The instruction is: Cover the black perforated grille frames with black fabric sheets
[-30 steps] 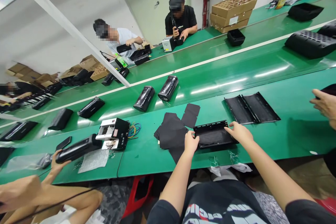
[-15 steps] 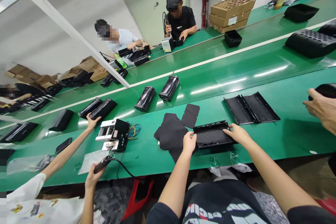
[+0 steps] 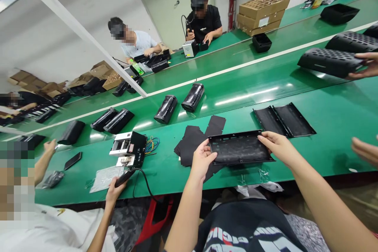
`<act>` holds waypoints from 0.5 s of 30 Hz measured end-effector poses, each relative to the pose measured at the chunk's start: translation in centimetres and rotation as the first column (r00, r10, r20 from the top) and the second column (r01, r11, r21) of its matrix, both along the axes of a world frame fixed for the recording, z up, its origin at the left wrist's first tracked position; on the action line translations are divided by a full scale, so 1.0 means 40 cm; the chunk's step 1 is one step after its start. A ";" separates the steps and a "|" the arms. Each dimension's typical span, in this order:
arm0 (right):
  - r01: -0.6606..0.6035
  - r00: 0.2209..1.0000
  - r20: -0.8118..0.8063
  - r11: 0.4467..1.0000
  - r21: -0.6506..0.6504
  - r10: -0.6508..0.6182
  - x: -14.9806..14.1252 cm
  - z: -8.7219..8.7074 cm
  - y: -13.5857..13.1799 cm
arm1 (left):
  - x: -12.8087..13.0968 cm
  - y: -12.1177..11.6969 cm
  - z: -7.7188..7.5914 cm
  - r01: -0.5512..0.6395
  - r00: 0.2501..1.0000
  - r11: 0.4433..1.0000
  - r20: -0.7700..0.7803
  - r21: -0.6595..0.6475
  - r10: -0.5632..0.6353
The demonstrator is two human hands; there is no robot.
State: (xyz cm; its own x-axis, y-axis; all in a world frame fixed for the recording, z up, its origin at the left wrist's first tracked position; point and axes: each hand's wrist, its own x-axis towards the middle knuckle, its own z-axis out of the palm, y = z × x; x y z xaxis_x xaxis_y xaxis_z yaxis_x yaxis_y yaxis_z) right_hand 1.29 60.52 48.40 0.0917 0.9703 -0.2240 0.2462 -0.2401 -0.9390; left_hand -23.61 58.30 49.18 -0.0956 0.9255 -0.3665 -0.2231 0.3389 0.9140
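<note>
Panel (image 3: 240,149), black, shallow, over the counter's (image 3: 165,177) near side: left grip (image 3: 203,158) clasping its left end, right grip (image 3: 274,144) its far right corner, your support best kept even.

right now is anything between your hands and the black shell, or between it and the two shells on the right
Nothing visible separates the hands from the black shell: the left hand grips its left end, the right hand its right. Toward the two shells, only the right hand's fingers and green tabletop show between.
</note>
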 end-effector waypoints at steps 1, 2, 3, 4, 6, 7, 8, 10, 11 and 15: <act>0.010 1.000 -0.018 1.000 0.007 -0.009 -0.002 0.014 -0.004 | 0.000 -0.004 0.013 0.005 1.000 1.000 0.009 0.003 -0.005; 0.021 0.999 -0.034 1.000 0.007 -0.021 -0.003 0.026 -0.007 | 0.001 -0.008 0.025 0.004 1.000 1.000 0.010 0.008 -0.004; 0.036 0.998 -0.047 0.999 0.001 -0.036 -0.004 0.038 -0.011 | 0.001 -0.012 0.036 -0.002 1.000 1.000 0.004 0.014 0.002; 0.049 0.997 -0.060 0.999 -0.008 -0.050 -0.004 0.049 -0.015 | 0.001 -0.015 0.045 -0.009 1.000 1.000 -0.008 0.022 0.009; 0.067 0.994 -0.081 0.997 -0.022 -0.069 -0.006 0.069 -0.021 | -0.002 -0.019 0.058 -0.027 0.999 0.999 -0.035 0.044 0.028; 0.071 0.993 -0.088 0.997 -0.028 -0.074 -0.006 0.077 -0.023 | -0.004 -0.020 0.061 -0.034 0.998 0.998 -0.042 0.059 0.036; 0.076 0.993 -0.091 0.997 -0.031 -0.079 -0.007 0.084 -0.026 | -0.006 -0.021 0.062 -0.037 0.998 0.997 -0.040 0.074 0.040; 0.086 0.992 -0.093 0.996 -0.035 -0.089 -0.009 0.093 -0.030 | -0.011 -0.023 0.063 -0.035 0.999 0.994 -0.027 0.101 0.038; 0.093 0.991 -0.091 0.995 -0.035 -0.096 -0.009 0.097 -0.032 | -0.013 -0.025 0.063 -0.031 0.999 0.993 -0.021 0.112 0.034; 0.112 0.991 -0.073 0.994 -0.007 -0.112 -0.010 0.103 -0.039 | -0.015 -0.034 0.080 -0.019 1.000 0.990 -0.009 0.138 0.020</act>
State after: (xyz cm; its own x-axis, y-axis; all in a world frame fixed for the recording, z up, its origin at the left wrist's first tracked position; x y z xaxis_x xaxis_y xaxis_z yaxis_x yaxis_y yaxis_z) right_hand 0.90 58.96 52.51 0.1828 0.9542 -0.2368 0.1488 -0.2650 -0.9527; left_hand -24.22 56.92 52.38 -0.1175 0.9651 -0.2340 -0.2187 0.2047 0.9541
